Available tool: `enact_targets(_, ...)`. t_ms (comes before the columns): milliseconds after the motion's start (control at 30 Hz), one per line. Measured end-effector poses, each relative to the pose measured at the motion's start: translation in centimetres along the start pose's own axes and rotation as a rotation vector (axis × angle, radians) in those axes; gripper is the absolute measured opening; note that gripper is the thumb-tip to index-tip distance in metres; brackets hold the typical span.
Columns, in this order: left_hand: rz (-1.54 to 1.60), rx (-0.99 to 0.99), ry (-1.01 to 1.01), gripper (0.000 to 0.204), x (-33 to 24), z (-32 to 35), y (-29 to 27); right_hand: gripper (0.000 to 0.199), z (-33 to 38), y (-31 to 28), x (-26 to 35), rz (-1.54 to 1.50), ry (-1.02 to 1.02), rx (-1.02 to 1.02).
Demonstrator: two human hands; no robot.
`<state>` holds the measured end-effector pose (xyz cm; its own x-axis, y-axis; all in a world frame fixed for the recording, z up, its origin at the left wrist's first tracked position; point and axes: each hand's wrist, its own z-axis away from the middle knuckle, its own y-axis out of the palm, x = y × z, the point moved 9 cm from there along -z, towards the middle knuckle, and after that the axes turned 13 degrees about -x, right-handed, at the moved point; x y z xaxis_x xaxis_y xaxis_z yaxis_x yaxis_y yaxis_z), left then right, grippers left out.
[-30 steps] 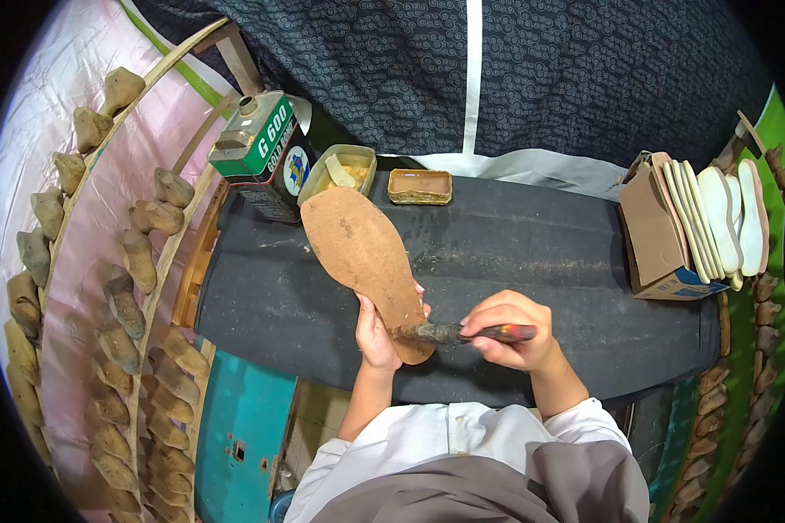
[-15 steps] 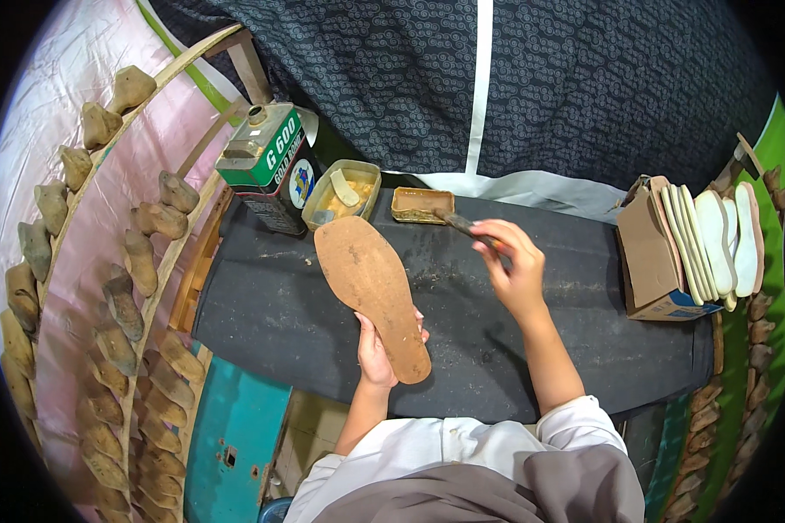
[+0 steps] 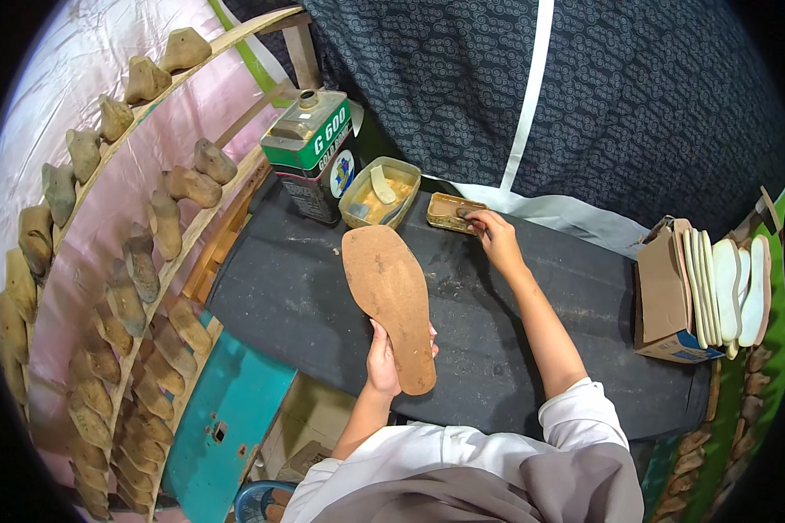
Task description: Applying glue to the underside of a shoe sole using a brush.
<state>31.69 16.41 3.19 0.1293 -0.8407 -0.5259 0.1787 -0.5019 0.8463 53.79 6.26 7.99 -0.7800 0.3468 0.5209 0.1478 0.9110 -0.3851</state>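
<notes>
- At the near edge of the desk (image 3: pixel 619 349), a left hand (image 3: pixel 382 362) grips a tan sole (image 3: pixel 388 288) by its narrow end, thumb along the left edge, the other fingers curled behind it with their tips showing at the right edge
- The sole, held raised over the desk just left of the middle of its near edge, points its broad end toward the far edge, its upper face matte and marked with dark specks
- Thin and flat, it looks light, fairly stiff with some give, and unlikely to break; the narrow end, taken by both edges, seems the surest hold and leaves the broad face free; whether that face is tacky cannot be told
- Near the right edge, a brown carton (image 3: pixel 658 292) carries a row of upright pale soles (image 3: pixel 726 283)
- By the far edge, the fingers of a right hand (image 3: pixel 497 244) pinch a dark tool (image 3: pixel 467 212), mostly hidden, over a small shallow tray (image 3: pixel 447 223)
- Left of the tray stands a larger tub (image 3: pixel 351 209) holding yellowish matter and a pale strip (image 3: pixel 381 186)
- In the far left corner rises a green-and-black metal can (image 3: pixel 305 157), with a dark patterned cloth (image 3: pixel 672 105) hanging beyond the desk
</notes>
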Motion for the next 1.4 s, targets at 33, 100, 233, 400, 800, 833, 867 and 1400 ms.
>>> enact_targets(33, 0.001, 0.008, -0.008, 0.066, 0.1, 0.2, -0.1, 0.019, 0.1, 0.2, 0.2, -0.005, -0.001, 0.007)
enact_targets(100, 0.007, -0.009, -0.002, 0.066, 0.2, 0.3, -0.2, 0.020, 0.4, 0.4, 0.2, -0.029, 0.040, 0.031)
enact_targets(233, 0.015, -0.031, -0.014, 0.066, 0.6, 0.6, -0.1, 0.025, 1.5, 0.8, -0.3, -0.051, 0.073, 0.057)
enact_targets(400, 0.017, -0.065, -0.005, 0.067, 0.7, 1.0, -0.1, 0.047, 2.0, 0.2, -0.4, -0.019, 0.149, 0.123)
enact_targets(800, -0.140, -0.315, 0.287, 0.072, 0.3, 4.7, -1.1, 0.063, 8.9, -7.5, 13.1, -0.199, 0.252, 0.204)
enact_targets(833, -0.163, -0.349, 0.324, 0.072, 0.6, 5.3, -1.0, 0.067, 10.6, -7.1, 14.9, -0.279, 0.272, 0.312)
enact_targets(867, -0.158, -0.360, 0.334, 0.072, 1.0, 6.0, -0.6, 0.071, 12.2, -6.6, 16.5, -0.364, 0.292, 0.425)
enact_targets(1400, 0.031, -0.787, 0.876, 0.070, 5.0, 30.3, -6.6, 0.061, 27.9, -10.5, 21.6, -0.457, 0.209, 0.823)
